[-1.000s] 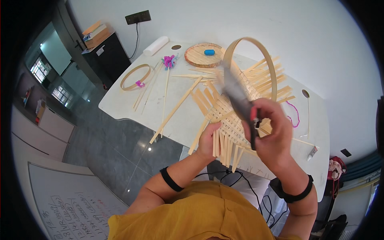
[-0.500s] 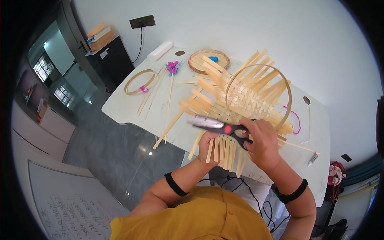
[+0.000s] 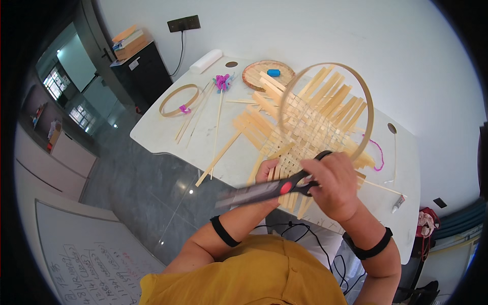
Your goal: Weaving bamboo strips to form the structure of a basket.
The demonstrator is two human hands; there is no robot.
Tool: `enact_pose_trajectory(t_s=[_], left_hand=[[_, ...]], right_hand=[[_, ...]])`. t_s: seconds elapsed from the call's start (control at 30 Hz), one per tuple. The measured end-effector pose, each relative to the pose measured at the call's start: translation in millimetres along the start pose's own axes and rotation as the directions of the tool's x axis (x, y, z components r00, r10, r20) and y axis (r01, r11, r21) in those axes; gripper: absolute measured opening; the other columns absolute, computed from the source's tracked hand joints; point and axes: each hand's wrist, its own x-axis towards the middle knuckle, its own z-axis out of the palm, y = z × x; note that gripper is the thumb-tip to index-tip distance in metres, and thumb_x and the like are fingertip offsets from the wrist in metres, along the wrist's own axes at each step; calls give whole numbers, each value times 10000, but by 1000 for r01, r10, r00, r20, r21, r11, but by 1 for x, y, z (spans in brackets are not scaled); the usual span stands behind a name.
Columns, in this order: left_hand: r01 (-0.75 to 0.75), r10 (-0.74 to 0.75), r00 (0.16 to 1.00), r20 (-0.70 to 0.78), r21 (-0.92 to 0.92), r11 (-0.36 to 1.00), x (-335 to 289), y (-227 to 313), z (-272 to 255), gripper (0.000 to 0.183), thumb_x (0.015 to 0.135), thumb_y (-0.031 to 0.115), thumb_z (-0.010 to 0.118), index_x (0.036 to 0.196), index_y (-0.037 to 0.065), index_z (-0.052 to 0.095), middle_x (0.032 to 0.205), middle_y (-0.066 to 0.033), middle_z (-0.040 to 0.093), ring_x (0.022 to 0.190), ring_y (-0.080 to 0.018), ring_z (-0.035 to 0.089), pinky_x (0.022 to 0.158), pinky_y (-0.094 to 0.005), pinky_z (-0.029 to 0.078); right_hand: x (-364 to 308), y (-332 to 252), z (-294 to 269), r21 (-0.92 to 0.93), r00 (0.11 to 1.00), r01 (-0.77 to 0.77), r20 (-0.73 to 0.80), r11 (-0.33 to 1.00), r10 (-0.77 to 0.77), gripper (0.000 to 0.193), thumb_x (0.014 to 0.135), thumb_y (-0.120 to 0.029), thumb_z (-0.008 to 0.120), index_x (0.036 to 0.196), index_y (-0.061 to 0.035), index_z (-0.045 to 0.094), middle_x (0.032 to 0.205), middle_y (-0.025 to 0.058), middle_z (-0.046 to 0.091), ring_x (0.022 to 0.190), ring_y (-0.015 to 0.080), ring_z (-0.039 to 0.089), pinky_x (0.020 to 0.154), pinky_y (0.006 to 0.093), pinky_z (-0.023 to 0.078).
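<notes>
My right hand (image 3: 335, 185) grips black-handled scissors (image 3: 287, 187) with a red pivot. Their blades point left over my left forearm, blurred by motion. With its thumb on top, my left hand (image 3: 265, 170) clasps the near end of a woven mat of pale bamboo strips (image 3: 310, 122); the scissors partly cover this hand. Loose strip ends stick out all round the weave, some hanging past the table's near edge. A large bamboo hoop (image 3: 370, 107) stands tilted over the mat, its lower part hidden behind the mat and my right hand.
On the white table (image 3: 168, 134) lie a smaller hoop (image 3: 163, 104), thin sticks, a purple pipe-cleaner flower (image 3: 222, 82) and a small tube (image 3: 398, 204). A round woven tray (image 3: 251, 77) holds a blue roll (image 3: 273, 72). Black cables (image 3: 317, 239) hang below the near edge.
The scissors have swung down and toward me, from above the mat's left side to across my left forearm. The mat and its hoop have shifted slightly, showing more of the weave.
</notes>
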Motion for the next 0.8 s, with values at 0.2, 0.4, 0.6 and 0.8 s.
enact_pose_trajectory(t_s=[0.2, 0.4, 0.6, 0.8], left_hand=[[0, 8, 994, 111, -72, 997, -6, 4, 18, 523, 901, 320, 359, 1294, -15, 447, 1189, -195, 589, 1036, -301, 608, 906, -393, 488], [25, -24, 1000, 15, -54, 998, 0, 7, -4, 442, 894, 305, 429, 1173, -12, 560, 1122, -170, 639, 993, -294, 630, 935, -403, 474], [-87, 87, 996, -21, -4, 996, 2, 3, -8, 358, 931, 288, 418, 1063, 12, 605, 1043, -123, 663, 948, -255, 639, 875, -364, 504], [-111, 114, 992, -50, 58, 992, 3, -2, -10, 334, 932, 282, 427, 1065, 24, 592, 1028, -130, 657, 933, -260, 640, 855, -384, 513]], right_hand=[[-14, -3, 13, 158, 989, 114, 70, 981, -127, 402, 628, -60, 701, 1020, -105, 628, 716, 27, 494, 657, 195, 522, 587, 312, 412], [-26, -2, 14, 336, 941, -329, 39, 883, 336, 516, 523, 124, 694, 986, -89, 614, 788, 76, 603, 718, 267, 570, 630, 349, 445], [-33, 0, 21, 253, 886, -455, 28, 854, 464, 517, 562, 104, 694, 1034, -81, 592, 825, 92, 607, 780, 301, 573, 706, 386, 457], [-41, 3, 27, 174, 869, -476, 242, 862, 431, 526, 574, 45, 732, 1053, -95, 569, 836, 85, 601, 823, 315, 575, 728, 400, 453]])
